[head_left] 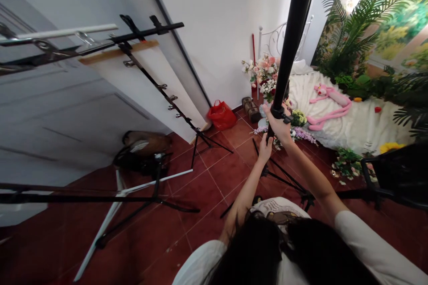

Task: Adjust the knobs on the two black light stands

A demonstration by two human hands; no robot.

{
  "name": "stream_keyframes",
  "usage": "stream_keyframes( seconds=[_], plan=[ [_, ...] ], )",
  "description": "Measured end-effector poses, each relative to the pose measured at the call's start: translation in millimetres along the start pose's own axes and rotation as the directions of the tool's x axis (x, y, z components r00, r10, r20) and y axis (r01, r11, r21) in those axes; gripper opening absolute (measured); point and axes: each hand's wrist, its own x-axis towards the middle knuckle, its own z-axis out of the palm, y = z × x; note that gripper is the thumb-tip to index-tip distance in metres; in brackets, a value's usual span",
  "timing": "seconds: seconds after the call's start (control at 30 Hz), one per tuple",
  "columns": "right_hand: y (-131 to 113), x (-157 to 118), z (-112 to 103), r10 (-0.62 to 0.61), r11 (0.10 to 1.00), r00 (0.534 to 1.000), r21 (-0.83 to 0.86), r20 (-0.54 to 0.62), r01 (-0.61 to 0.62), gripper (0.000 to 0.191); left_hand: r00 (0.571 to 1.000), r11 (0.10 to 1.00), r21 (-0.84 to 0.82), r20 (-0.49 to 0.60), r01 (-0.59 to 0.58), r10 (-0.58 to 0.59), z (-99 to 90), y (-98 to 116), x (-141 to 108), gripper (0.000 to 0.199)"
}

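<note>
One tall black metal tubular stand (293, 40), upright but slanting in view, at centre in front of the person: right hand (281, 125) wrapped around the tube at its black collar, left hand (265, 148) gripping the tube just below. At left, one long white panel (133, 82) with silver clips along a black pole; farther off, one shiny red plastic bag (221, 118) on dark-red floor tiles (200, 191). At far right, one pink long-limbed plush toy (338, 98) lying on a cream fabric-covered bed (377, 129).
</note>
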Motion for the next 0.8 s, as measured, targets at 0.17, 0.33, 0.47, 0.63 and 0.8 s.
stream_keyframes(
  seconds=[0.17,0.33,0.47,0.63,0.8],
  plan=[
    [7,4,-13,-0.032,0.999,0.994,0.008,0.107,0.032,0.053,0.998,0.999,0.016,-0.063,-0.029,0.030,5.9,0,1,0.079],
    [60,-35,-53,0.022,0.996,0.963,-0.084,0.267,0.001,0.053,0.996,0.998,0.036,-0.077,-0.045,0.047,5.7,-1,1,0.079],
    [104,-77,-79,0.083,0.990,0.914,-0.138,0.398,-0.030,0.038,0.996,0.999,0.036,-0.078,-0.034,0.037,4.8,-1,1,0.077],
    [131,-90,-79,0.133,0.976,0.910,-0.209,0.392,-0.053,0.024,0.996,0.999,0.017,-0.077,-0.046,0.047,6.6,1,0,0.075],
    [147,-79,-69,0.140,0.971,0.922,-0.231,0.362,-0.057,0.015,0.998,0.999,0.025,-0.054,-0.042,0.044,6.9,4,1,0.076]
  ],
)
